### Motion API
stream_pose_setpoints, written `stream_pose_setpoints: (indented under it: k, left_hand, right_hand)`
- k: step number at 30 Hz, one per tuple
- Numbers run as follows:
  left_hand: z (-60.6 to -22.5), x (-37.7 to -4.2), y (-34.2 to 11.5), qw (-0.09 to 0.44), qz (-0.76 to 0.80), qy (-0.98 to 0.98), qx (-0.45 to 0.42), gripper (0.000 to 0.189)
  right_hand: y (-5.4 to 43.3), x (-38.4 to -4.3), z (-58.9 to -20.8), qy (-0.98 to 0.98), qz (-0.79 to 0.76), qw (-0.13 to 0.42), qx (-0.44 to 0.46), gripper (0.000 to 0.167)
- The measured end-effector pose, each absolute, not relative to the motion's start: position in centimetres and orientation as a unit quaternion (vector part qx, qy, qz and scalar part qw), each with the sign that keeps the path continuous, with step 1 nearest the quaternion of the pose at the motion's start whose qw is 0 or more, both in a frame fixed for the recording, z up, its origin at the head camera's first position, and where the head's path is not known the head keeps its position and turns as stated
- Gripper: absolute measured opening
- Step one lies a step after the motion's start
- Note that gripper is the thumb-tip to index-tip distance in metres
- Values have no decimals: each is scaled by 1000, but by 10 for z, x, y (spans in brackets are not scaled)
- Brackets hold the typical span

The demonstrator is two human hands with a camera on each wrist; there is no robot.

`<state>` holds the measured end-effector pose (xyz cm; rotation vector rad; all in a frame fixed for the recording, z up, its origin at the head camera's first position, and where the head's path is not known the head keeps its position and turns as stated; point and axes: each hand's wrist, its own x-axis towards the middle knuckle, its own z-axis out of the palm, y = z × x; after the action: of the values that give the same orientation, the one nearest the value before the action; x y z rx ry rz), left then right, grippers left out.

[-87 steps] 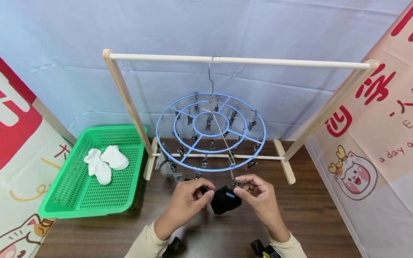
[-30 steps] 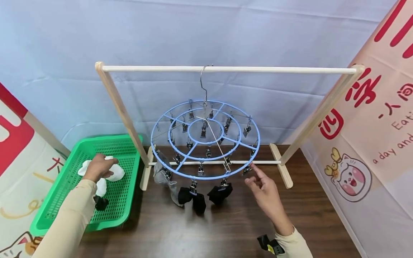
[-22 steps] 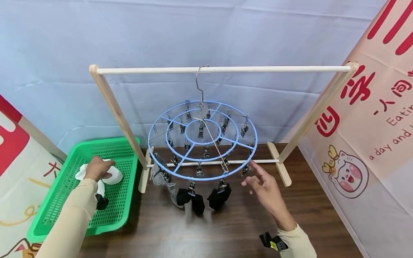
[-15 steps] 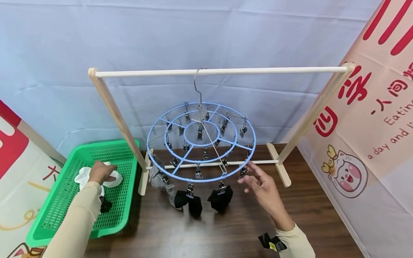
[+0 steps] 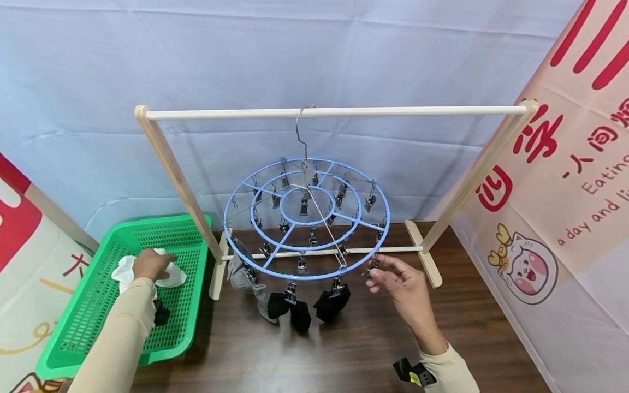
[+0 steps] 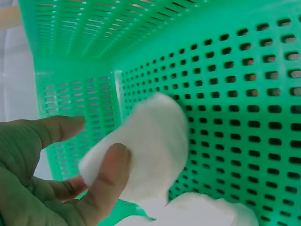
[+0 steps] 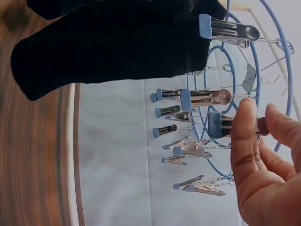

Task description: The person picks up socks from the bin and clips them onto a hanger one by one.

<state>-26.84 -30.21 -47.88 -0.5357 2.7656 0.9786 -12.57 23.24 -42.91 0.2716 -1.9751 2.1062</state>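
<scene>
Inside the green basket [image 5: 194, 322], my left hand [image 5: 149, 266] has its fingers on a white sock [image 6: 157, 136]. In the left wrist view a finger lies across the sock's near face, with another fingertip at its edge. More white cloth [image 6: 202, 212] lies below. My right hand [image 5: 405, 286] pinches a metal clip with blue tips [image 7: 215, 124] between thumb and finger, at the right front of the round blue hanger [image 5: 295, 277]. Black socks [image 5: 300, 316] and another black sock [image 5: 331, 304] hang from the front clips. Grey socks [image 5: 245, 280] hang at the left.
The hanger hooks over the white bar [image 5: 393, 111] of a wooden stand, whose right foot [image 5: 425, 256] rests on the brown table [image 5: 354, 349]. Several other clips dangle from the rings. A printed panel [image 5: 555, 218] stands at the right, a pale cloth [image 5: 417, 54] behind.
Both hands have left the black sock, which now hangs from its clip. The left hand went into the basket; the right moved rightward and has closed its fingers on another clip.
</scene>
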Motion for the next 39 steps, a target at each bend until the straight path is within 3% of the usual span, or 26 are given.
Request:
stream_pose_setpoints:
  k: [9,20,22,25,28,30,32,36,39]
  left_hand:
    - [-464,-262,-296,25,304,939,-158,38]
    - [-427,-250,-272,-62,412,903,-106,41]
    - [-421,-246,-269,-60,441,888,-115,32]
    - [-413,-239,-262,-46,464,876,-123,4]
    - [-406,-230,-253,-26,483,870,-96,37]
    - [-402,-223,-247,-17,497,864,-73,45]
    - [-398,-218,-241,-16,513,857,-48,39]
    - [-391,-208,-228,-19,553,832,-26,11]
    - [-386,-198,-217,-13,581,814,-14,8]
  right_hand:
    - [230,-124,-428,-677,722,136,49,20]
    - [230,-122,-421,-667,737,104,23,31]
    - [230,-122,-420,-668,736,101,24,31]
    - [229,-121,-418,-666,740,94,31,26]
    - [227,-120,-417,-661,742,99,49,21]
    - [226,-119,-415,-661,740,107,52,17]
    - [225,-118,-413,-663,737,119,51,13]
    - [222,-116,-408,-667,731,142,32,6]
    - [220,-114,-406,-656,738,156,33,7]
